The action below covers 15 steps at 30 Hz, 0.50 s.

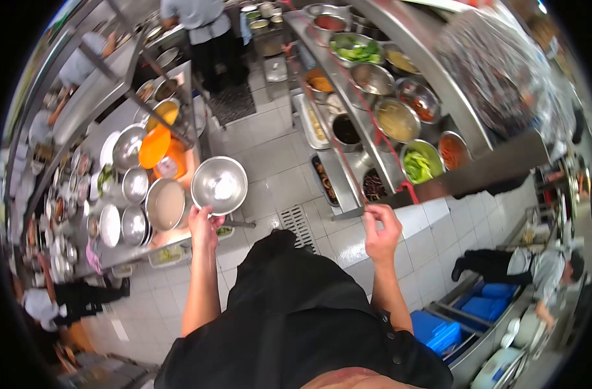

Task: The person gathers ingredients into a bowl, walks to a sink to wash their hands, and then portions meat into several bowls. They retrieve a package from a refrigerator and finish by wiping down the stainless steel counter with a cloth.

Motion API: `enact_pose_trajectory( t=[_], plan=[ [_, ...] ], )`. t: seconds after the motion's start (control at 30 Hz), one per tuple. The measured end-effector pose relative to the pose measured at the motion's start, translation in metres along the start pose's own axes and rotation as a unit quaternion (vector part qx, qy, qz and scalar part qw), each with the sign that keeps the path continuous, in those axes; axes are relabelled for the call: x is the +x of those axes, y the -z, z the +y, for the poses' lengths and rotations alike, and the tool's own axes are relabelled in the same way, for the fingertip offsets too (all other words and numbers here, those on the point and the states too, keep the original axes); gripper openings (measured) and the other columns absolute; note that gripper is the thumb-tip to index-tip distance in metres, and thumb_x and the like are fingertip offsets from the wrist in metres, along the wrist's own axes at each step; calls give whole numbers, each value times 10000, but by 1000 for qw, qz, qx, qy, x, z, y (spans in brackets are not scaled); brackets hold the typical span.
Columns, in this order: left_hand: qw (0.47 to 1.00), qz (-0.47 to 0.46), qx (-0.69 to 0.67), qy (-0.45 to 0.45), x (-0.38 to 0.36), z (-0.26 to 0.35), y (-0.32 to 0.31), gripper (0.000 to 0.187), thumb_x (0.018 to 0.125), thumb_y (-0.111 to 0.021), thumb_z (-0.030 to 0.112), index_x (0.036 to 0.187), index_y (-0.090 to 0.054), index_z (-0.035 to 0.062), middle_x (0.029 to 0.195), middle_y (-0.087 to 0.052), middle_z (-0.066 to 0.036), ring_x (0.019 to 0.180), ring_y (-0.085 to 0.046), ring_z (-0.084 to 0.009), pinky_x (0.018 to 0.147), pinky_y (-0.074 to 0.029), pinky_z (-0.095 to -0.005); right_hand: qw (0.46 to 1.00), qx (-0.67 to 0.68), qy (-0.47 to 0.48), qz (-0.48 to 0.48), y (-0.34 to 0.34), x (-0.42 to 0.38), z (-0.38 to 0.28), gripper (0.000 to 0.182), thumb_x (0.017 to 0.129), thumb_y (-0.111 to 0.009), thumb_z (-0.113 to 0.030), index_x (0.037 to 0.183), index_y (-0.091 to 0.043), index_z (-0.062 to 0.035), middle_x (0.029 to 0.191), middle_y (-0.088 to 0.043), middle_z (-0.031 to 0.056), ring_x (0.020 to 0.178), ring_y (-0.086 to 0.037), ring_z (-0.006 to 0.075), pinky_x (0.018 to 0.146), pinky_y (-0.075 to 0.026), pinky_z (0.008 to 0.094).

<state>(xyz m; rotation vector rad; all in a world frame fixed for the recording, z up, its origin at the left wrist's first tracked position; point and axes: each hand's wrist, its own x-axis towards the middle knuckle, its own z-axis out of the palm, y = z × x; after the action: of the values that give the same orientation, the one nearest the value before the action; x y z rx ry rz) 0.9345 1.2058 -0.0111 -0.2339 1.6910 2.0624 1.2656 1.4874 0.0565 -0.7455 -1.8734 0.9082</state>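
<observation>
My left hand (206, 225) grips the near rim of a shiny steel mixing bowl (219, 185), held over the floor beside the left-hand counter. Nothing shows inside the bowl but bright reflections. My right hand (381, 232) is raised at the near corner of the steel shelving on the right. Its thumb and forefinger are pressed together close to the shelf edge, and whatever they may hold is too small to make out. Nearest to that hand are a bowl of dark red shreds (374, 185) and a bowl of chopped green leaves (422, 162).
On the left counter stand an orange scale (170, 162), a pot of pale liquid (165, 203) and several steel bowls. A red cord (409, 192) runs along the right shelf, which bears several food bowls. Co-workers stand at the back, lower left and right. A drain grate (297, 227) lies ahead.
</observation>
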Motion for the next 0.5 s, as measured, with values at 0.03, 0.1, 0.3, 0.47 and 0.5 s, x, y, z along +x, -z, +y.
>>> enact_pose_trajectory(
  t=[0.03, 0.1, 0.3, 0.47, 0.5],
  plan=[
    [1000, 7, 0, -10, 2, 6, 6, 225, 919, -588, 66, 1130, -512, 46, 917, -663, -119, 645, -676, -211, 512, -557, -295, 997, 31, -10, -74, -18, 9, -8, 167, 858, -672, 32, 1024, -656, 19, 948, -666, 123, 744, -660, 212, 704, -533, 318],
    [999, 37, -7, -24, 9, 19, 21, 237, 914, -597, 70, 1138, -520, 53, 921, -672, -112, 666, -679, -207, 525, -560, -286, 993, 41, 10, -107, -51, 33, -16, 192, 854, -673, 37, 1044, -660, 13, 966, -664, 125, 760, -664, 221, 716, -536, 318],
    [976, 164, -78, -119, 37, 63, 54, 191, 920, -600, 68, 1093, -524, 38, 949, -643, -99, 634, -647, -166, 522, -549, -276, 985, 40, 96, -140, -145, 155, -58, 222, 867, -666, 35, 1084, -672, -16, 981, -661, 100, 849, -652, 171, 765, -531, 295],
    [904, 358, -28, -231, 129, 104, 177, 134, 909, -619, 60, 965, -504, 19, 835, -619, -94, 566, -637, -187, 490, -536, -273, 984, 73, 131, -92, -226, 285, -72, 198, 940, -662, -42, 1134, -673, -3, 992, -678, 47, 876, -630, 128, 810, -511, 263],
    [885, 404, -21, -231, 143, 116, 189, 147, 905, -624, 58, 912, -482, 26, 817, -620, -112, 571, -650, -200, 496, -544, -288, 985, 80, 129, -81, -242, 315, -70, 203, 947, -667, -58, 1142, -675, -2, 992, -684, 42, 884, -633, 123, 814, -509, 260]
  ],
)
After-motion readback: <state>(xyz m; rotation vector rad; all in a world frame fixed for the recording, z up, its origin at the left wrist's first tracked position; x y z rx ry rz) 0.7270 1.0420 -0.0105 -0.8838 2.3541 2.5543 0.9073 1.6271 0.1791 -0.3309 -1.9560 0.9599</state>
